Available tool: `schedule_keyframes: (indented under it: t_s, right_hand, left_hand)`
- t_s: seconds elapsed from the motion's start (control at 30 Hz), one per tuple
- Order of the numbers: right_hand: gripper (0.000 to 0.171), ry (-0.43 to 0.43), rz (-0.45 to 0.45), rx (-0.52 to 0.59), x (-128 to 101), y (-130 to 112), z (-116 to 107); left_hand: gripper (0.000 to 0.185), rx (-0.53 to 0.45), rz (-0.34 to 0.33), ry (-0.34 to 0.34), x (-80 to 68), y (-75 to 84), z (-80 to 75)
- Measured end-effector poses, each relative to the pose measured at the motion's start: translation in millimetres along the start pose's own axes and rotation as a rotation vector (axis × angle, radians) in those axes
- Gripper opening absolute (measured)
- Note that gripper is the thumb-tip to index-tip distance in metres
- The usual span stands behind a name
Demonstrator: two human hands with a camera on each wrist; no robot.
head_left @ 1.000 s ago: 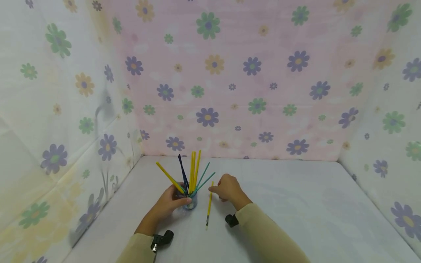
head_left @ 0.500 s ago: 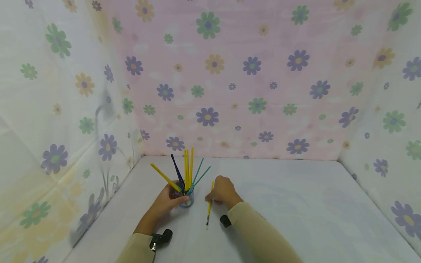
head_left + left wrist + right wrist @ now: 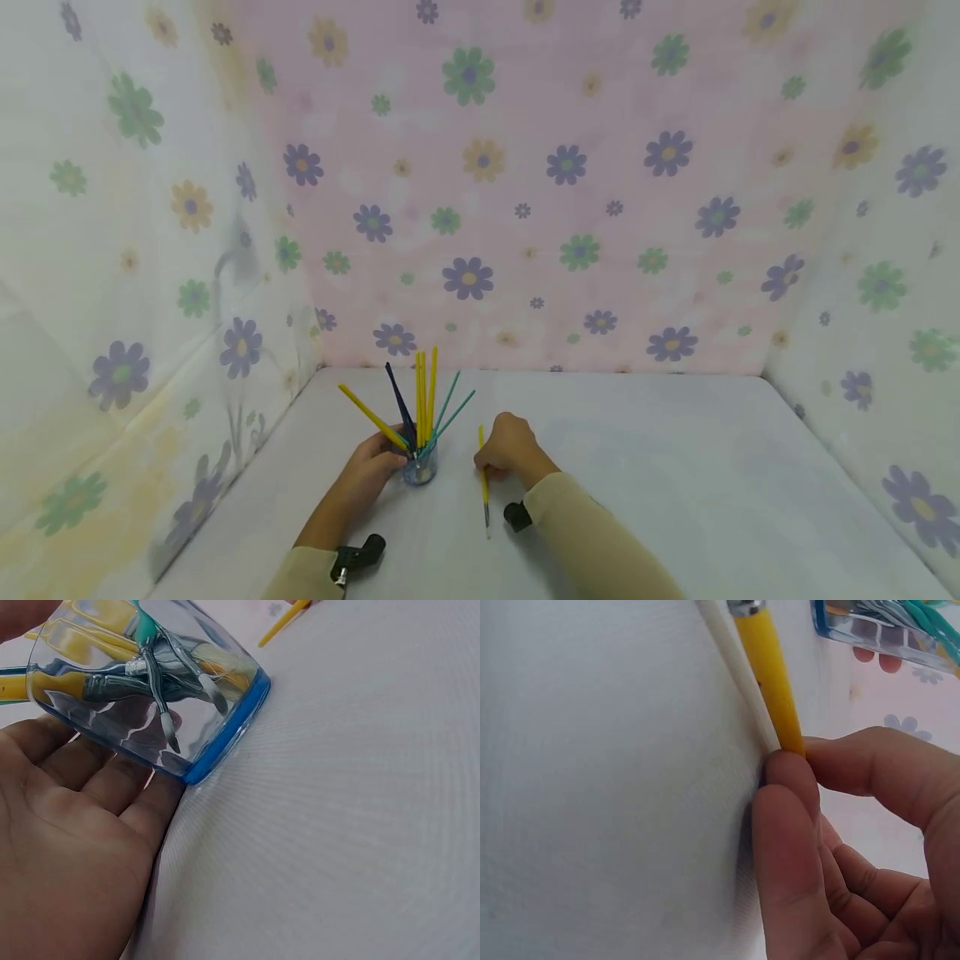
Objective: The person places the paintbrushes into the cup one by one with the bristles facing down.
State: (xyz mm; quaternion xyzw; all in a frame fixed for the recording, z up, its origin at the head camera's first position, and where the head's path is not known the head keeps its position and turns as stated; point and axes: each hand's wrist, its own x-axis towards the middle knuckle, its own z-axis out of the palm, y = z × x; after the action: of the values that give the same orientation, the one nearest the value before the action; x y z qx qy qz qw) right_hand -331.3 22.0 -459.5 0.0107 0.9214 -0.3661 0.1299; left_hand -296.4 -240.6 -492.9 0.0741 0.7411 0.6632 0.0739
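Right hand [image 3: 508,446] fingers [image 3: 787,825] pinching the yellow paintbrush [image 3: 483,477] partway along its handle, thumb and fingertips pressed together on it, the brush lying flat on the tabletop [image 3: 675,467] with the metal ferrule and bristle end pointing toward the person; whether it is already lifted clear of the surface is hard to tell from the wrist view. Left hand [image 3: 367,471] fingers curled around the clear glass cup [image 3: 420,471], palm against its side; cup stands on its blue-tinted base just left of the lone brush, near but apart. Cup holds a bundle of brushes [image 3: 420,408], yellow, teal and dark blue handles fanning upward, bristle ends down inside the glass. Handling judgement: the brush looks light, stiff and thin, smooth painted handle so likely a bit slippery and prone to roll; mid-handle pinch seems the sound hold, away from the soft bristles. Cup looks rigid, breakable, top-heavy with the brushes, so bracing its wall makes sense. Flowered cloth walls [image 3: 525,208] surround the tabletop.
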Motion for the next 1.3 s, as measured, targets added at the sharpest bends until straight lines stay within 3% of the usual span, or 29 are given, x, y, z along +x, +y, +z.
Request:
schedule_keyframes:
  t_s: [0.2,0.4,0.63,1.07,1.3]
  right_hand:
    - [0.023,-0.035,0.004,0.055,2,8,1]
    - [0.018,-0.015,0.001,0.098,0,8,-3]
    - [0.01,0.003,-0.017,0.281,-3,9,-10]
    - [0.022,0.059,-0.098,0.51,-14,24,-28]
    - [0.027,0.113,-0.164,0.665,-18,32,-40]
  left_hand:
    - [0.06,0.019,-0.015,0.046,0.0,-6.4,0.7]
    - [0.06,0.025,-0.01,0.023,0.2,-5.0,1.4]
    - [0.06,0.074,-0.015,0.017,-2.0,-0.6,3.7]
    - [0.064,0.087,-0.053,0.026,2.7,-5.2,6.0]
    - [0.063,0.117,0.006,0.007,4.0,-0.8,14.2]
